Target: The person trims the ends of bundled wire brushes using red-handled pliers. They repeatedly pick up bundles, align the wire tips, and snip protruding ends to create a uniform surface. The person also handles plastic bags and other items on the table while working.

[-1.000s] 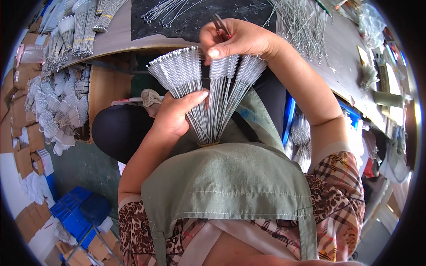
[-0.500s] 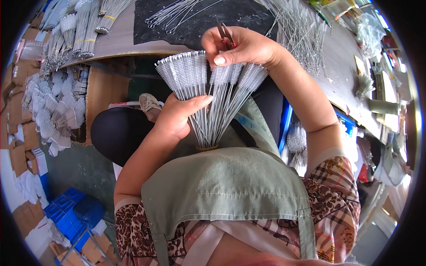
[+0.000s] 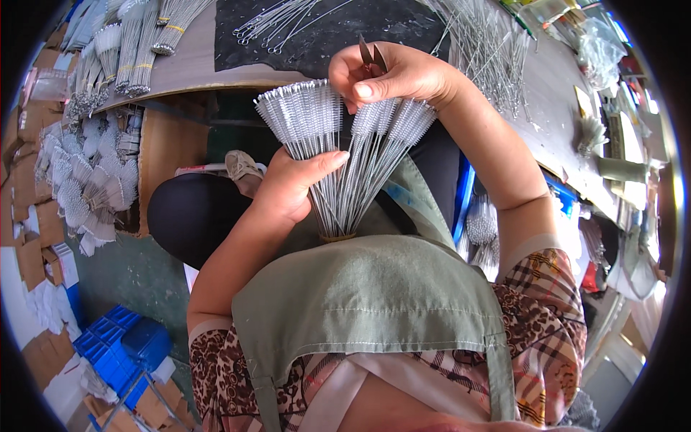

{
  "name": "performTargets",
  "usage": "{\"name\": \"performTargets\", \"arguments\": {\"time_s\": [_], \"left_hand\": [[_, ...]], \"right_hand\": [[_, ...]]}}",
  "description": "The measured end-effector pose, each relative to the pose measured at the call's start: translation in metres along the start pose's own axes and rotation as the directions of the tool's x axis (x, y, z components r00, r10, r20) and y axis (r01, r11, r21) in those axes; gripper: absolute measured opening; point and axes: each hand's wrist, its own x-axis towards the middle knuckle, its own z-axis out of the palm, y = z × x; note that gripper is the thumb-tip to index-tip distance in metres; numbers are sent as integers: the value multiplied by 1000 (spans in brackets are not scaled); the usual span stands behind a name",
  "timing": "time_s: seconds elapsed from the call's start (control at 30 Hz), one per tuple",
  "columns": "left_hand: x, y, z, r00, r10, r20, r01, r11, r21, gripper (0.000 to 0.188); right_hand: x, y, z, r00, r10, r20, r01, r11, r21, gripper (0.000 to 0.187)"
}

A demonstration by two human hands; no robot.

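Note:
A fanned bundle of straw-cleaning brushes (image 3: 306,119), white bristles up and bare wire stems down, stands in front of my apron. Around its stems on the left is my left hand (image 3: 291,183), thumb pressed across the front. A yellowish band (image 3: 337,237) ties the stems at the bottom. My right hand (image 3: 410,75) curls round a small pair of scissors (image 3: 373,57) with dark blades pointing up and a bit of red at the handle. Its fingertips are by the bristle tops, at a gap between the left cluster and the rest. Whether they touch a brush is hidden.
A table (image 3: 194,75) curves across the far side with a black mat (image 3: 317,47) and loose looped wires (image 3: 277,29). Tied brush bundles (image 3: 129,54) lie at far left, more heaped brushes (image 3: 93,173) below them. Many loose brushes (image 3: 497,54) cover the right. Blue crates (image 3: 108,345) stand lower left.
The gap between the left cluster and the other brushes is a little wider. My right hand and the scissors have shifted slightly, the blades now tilted more upright.

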Motion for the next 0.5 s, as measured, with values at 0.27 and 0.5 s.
{"name": "performTargets", "arguments": {"time_s": [0.27, 0.5], "left_hand": [[-1, -6, -9, 1000, 3, 11, -4, 998, 70, 27], [-5, 0, 0, 999, 34, 21, -33, 999, -15, 28]], "right_hand": [[-3, 3, -3, 999, 4, 36, -2, 998, -55, 38], [-2, -3, 8, 996, 33, -89, -38, 998, -49, 40]]}}
